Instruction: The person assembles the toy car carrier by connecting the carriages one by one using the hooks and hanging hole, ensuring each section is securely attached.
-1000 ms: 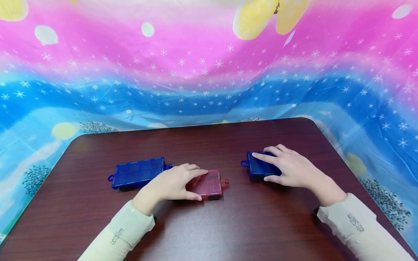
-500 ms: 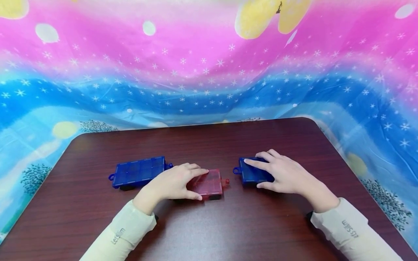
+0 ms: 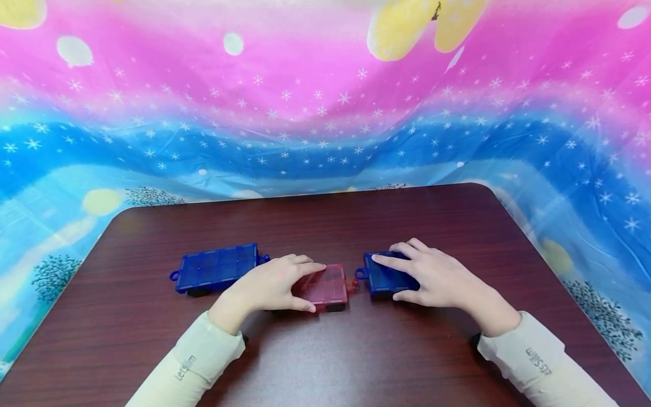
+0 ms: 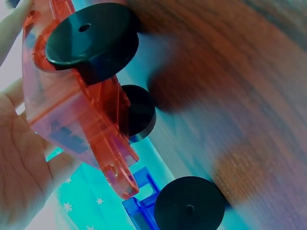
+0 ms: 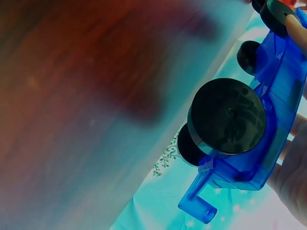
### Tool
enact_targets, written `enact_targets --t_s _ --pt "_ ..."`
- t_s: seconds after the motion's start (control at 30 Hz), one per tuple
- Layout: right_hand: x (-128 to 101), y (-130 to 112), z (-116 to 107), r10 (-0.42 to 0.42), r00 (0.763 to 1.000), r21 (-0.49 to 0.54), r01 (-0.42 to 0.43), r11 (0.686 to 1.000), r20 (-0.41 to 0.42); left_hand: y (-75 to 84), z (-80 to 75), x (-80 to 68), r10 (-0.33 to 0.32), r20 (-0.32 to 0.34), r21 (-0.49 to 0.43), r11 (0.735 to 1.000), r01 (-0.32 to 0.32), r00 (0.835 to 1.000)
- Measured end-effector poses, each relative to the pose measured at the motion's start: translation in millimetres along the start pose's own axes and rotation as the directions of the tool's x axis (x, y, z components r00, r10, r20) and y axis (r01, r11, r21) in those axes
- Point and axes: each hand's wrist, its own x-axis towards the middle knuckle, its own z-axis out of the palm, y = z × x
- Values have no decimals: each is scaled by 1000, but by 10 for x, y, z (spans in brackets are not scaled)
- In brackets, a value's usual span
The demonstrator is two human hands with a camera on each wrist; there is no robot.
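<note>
My left hand lies over a red see-through wheeled car and grips it, fingers on top and thumb on the near side. My right hand grips a short blue wheeled car the same way. The blue car's end loop is right beside the red car's end tab; I cannot tell whether they are joined. The left wrist view shows the red car from below with its black wheels. The right wrist view shows the blue car and a wheel.
A longer blue wheeled car stands just left of my left hand on the dark wooden table. A bright pink and blue cloth hangs behind and around the table.
My right hand has slid the short blue car leftward across the table, up to the red car. My left hand and the red car have stayed put.
</note>
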Motion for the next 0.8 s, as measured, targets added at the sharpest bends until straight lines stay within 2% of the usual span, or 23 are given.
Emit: enact_targets --t_s 0.8 --pt "-5 -49 34 -15 999 22 14 1000 34 23 2 9 6 -2 -1 1000 -6 1000"
